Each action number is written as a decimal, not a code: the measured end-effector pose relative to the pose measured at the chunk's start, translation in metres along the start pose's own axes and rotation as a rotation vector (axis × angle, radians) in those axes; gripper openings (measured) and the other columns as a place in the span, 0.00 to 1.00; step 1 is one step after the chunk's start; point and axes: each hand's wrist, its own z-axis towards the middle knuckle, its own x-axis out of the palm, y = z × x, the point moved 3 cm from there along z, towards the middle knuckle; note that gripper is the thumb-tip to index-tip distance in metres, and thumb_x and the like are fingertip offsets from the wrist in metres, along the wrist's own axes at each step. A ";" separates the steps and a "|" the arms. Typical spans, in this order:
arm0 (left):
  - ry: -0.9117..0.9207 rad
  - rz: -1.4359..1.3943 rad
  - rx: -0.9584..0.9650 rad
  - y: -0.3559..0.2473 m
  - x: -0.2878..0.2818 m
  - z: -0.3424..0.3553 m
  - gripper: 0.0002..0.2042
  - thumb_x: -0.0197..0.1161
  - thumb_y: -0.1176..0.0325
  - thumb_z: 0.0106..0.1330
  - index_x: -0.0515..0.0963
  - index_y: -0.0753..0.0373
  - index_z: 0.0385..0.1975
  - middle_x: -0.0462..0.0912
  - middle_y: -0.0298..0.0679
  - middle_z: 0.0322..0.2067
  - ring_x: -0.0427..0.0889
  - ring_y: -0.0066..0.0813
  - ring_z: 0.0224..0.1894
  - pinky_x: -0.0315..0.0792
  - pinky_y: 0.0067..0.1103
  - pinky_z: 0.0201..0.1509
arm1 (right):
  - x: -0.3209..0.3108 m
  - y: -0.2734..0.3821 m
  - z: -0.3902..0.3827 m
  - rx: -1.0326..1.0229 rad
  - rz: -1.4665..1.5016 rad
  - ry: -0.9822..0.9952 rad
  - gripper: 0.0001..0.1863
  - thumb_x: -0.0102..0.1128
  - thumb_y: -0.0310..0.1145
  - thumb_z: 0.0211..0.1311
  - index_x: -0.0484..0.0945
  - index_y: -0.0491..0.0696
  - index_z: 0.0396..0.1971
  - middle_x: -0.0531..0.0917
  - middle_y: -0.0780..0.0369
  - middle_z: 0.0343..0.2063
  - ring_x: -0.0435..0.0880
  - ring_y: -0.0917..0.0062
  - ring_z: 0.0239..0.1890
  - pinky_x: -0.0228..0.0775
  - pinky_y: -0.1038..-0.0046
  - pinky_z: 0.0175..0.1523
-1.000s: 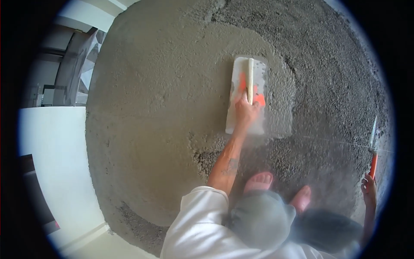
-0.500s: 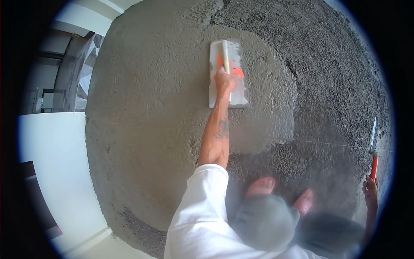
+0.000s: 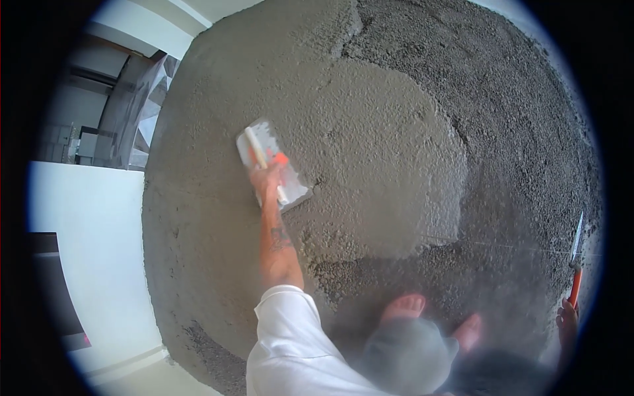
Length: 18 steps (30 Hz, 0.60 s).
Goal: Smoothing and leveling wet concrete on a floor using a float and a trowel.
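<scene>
Works beside a smooth white wall (image 3: 99,224) at far left, below a dim recess (image 3: 99,112). Grips, left of centre, a rectangular pale grey float with orange patches and a long cream handle (image 3: 281,160) in the left hand (image 3: 266,179), with fingers wrapped closed around the handle. Holds the float against a layer of wet grey mortar (image 3: 198,218), slanted with its far end toward the left and near end toward the right. Reaches with a bare, tattooed forearm (image 3: 281,241) from a white sleeve (image 3: 287,323). Faces, right of the float, lumpier mortar ending in a rounded edge against coarse dark grey gravelly mix (image 3: 522,125). Stands at lower centre on two pinkish feet (image 3: 404,305), behind blurred grey clothing (image 3: 409,356). Holds at far right, in the shaded right hand (image 3: 566,317), a narrow-bladed metal trowel with an orange handle (image 3: 576,285), with fingers curled around the handle's lower end and the blade aimed away from the body, near a thin pale line (image 3: 528,249).
</scene>
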 end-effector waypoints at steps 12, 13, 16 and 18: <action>0.139 -0.179 -0.002 -0.036 0.082 -0.053 0.12 0.67 0.78 0.51 0.79 0.71 0.36 0.80 0.37 0.20 0.75 0.20 0.14 0.65 0.18 0.13 | -0.019 -0.002 0.001 0.015 0.077 -0.072 0.17 0.65 0.41 0.58 0.69 0.52 0.41 0.70 0.71 0.25 0.71 0.90 0.25 0.63 0.87 0.26; 0.182 -0.169 0.010 -0.037 0.094 -0.049 0.14 0.67 0.77 0.50 0.80 0.69 0.38 0.81 0.38 0.23 0.77 0.21 0.16 0.68 0.19 0.16 | -0.024 -0.011 0.006 0.049 0.143 -0.091 0.17 0.65 0.41 0.58 0.69 0.52 0.41 0.70 0.72 0.25 0.71 0.90 0.25 0.63 0.87 0.26; 0.257 -0.066 0.089 -0.046 0.143 -0.050 0.18 0.69 0.75 0.46 0.81 0.68 0.41 0.83 0.40 0.28 0.83 0.26 0.25 0.77 0.23 0.27 | -0.028 -0.017 0.008 -0.005 0.021 -0.108 0.17 0.65 0.40 0.58 0.69 0.52 0.42 0.71 0.71 0.25 0.71 0.91 0.25 0.63 0.87 0.26; 0.407 -0.068 0.044 -0.062 0.190 -0.079 0.18 0.66 0.77 0.49 0.81 0.66 0.43 0.84 0.40 0.29 0.83 0.23 0.25 0.78 0.22 0.27 | -0.031 -0.012 0.004 -0.058 -0.072 -0.139 0.17 0.65 0.40 0.58 0.69 0.52 0.42 0.71 0.72 0.25 0.71 0.91 0.25 0.63 0.87 0.26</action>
